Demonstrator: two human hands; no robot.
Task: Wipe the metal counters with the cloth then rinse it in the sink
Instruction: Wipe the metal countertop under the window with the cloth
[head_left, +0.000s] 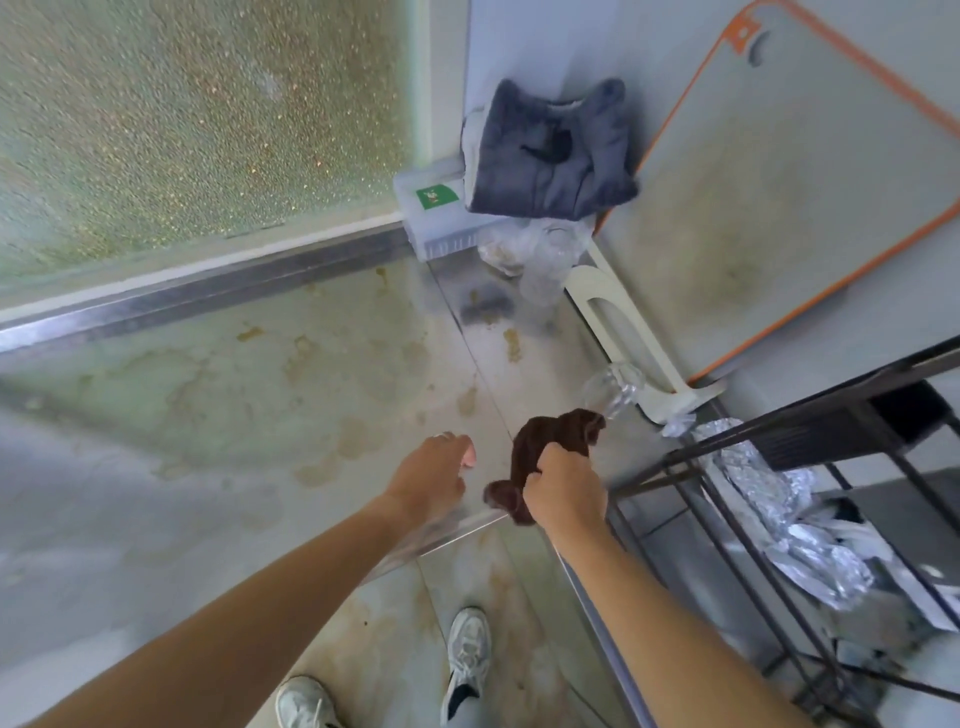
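Fingers, right hand (563, 491): curled tight round the brown cloth (545, 447), bunched above the counter's near edge.
Fingers, left hand (434, 475): loosely bent, holding nothing, resting on the stained metal counter (208, 395).
Corner: grey folded towel (550, 156).

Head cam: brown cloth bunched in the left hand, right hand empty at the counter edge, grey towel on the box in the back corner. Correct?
Not quite: the hands are swapped. In the head view the right hand grips the bunched brown cloth, and the left hand is empty at the counter edge. The grey towel does sit on the box in the back corner.
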